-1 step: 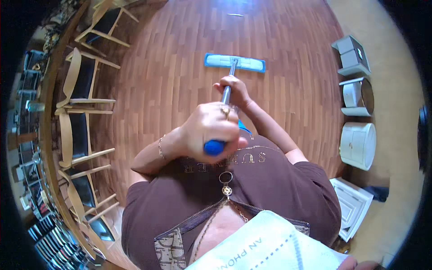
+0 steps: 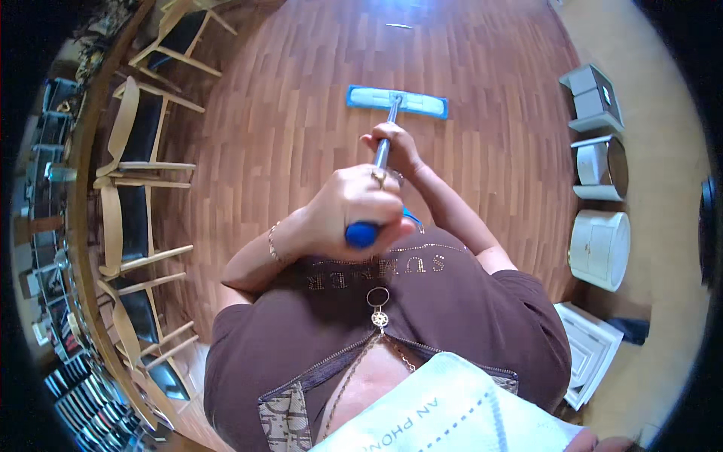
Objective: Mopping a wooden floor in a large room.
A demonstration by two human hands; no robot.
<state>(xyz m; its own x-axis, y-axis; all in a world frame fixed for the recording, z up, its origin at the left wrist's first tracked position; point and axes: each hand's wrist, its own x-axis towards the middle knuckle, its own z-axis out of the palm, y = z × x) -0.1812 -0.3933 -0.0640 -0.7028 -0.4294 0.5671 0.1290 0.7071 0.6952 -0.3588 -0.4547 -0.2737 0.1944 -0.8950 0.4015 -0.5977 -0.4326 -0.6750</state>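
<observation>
My left hand [image 2: 354,207], with a ring and a bracelet, is closed round the top of a flat mop's handle, and the handle's blue end cap [image 2: 362,234] pokes out below the fist. Farther down, my right hand [image 2: 398,147] grips the metal pole [image 2: 382,153]. The pole runs away from me to the wide flat mop head [image 2: 397,102], pale on top with a blue fringe, which lies crosswise on the wood floor [image 2: 301,98]. Part of the pole is hidden behind my hands.
Several wooden chairs [image 2: 129,143] with black seats line a long counter [image 2: 79,196] on the left. Along the right wall stand a white rounded cabinet [image 2: 600,250], small white stands [image 2: 599,167] and a white panelled piece [image 2: 589,354]. A thin pale object [image 2: 398,25] lies on the floor ahead.
My left hand and the handle's end cap have shifted slightly away from my body. The whole view has moved a touch; the mop head stays at nearly the same floor spot.
</observation>
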